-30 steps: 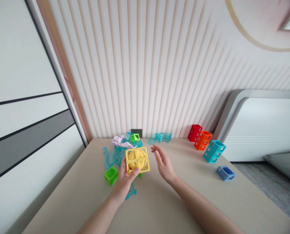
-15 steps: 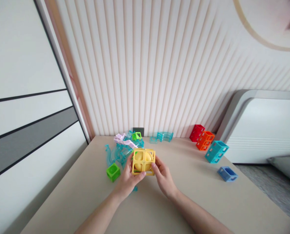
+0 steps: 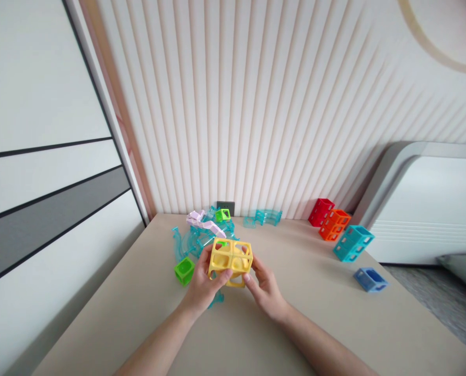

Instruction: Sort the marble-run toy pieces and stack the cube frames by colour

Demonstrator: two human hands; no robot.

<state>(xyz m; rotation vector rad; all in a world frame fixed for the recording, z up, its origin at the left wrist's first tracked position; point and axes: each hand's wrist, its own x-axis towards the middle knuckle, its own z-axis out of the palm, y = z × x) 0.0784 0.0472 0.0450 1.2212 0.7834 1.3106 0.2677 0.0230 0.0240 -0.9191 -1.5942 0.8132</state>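
A yellow block of joined hollow cubes (image 3: 232, 257) is held up above the table between both hands. My left hand (image 3: 205, 279) grips its left side, thumb on the near face. On the right side, my right hand (image 3: 265, 287) is closed on it, with the thumb at the lower corner. Some fingers are hidden behind the block. Left of my left hand sits a green hollow cube (image 3: 184, 271). A small translucent teal piece (image 3: 217, 299) lies below the held block, partly covered by my left hand.
Translucent teal track pieces (image 3: 196, 241), a lilac piece (image 3: 207, 225) and another green cube (image 3: 222, 214) are heaped at the back left. More teal pieces (image 3: 268, 216) lie by the wall. Red (image 3: 321, 212), orange (image 3: 334, 224), teal (image 3: 352, 243) and blue (image 3: 370, 280) blocks stand along the right side.
The yellow block has been tilted, so more of its top and lower openings show. Both hands keep hold of it. The view has shifted slightly.
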